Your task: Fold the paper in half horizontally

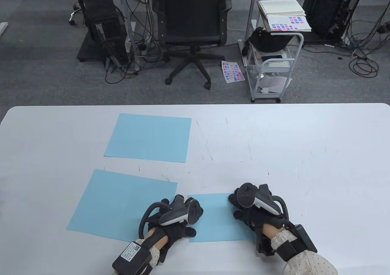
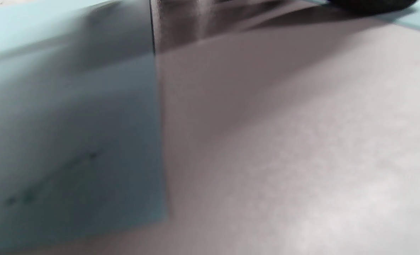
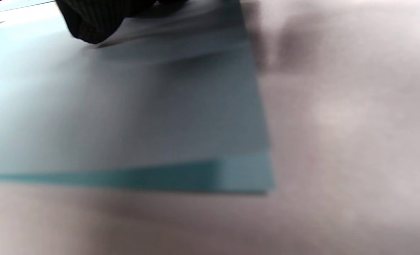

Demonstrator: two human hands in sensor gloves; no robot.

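The folded blue paper [image 1: 218, 218] lies flat on the white bench [image 1: 274, 153] near its front edge, between the two hands. The left hand [image 1: 175, 218] rests on its left edge and the right hand [image 1: 248, 209] on its top right corner; both look laid down on the sheet with the fingers spread rather than curled, though the trackers hide most of the fingers, so I cannot tell exactly how they lie. In the right wrist view the paper [image 3: 160, 117] shows two layers, the lower one peeking out slightly at one corner. It seems light, thin and limp, likely to slide on the smooth bench and to crease for good wherever pressed. Best handled by pinning one side flat and running fingertips along the fold. Two unfolded blue sheets [image 1: 122, 206] [image 1: 149, 138] lie further left and behind
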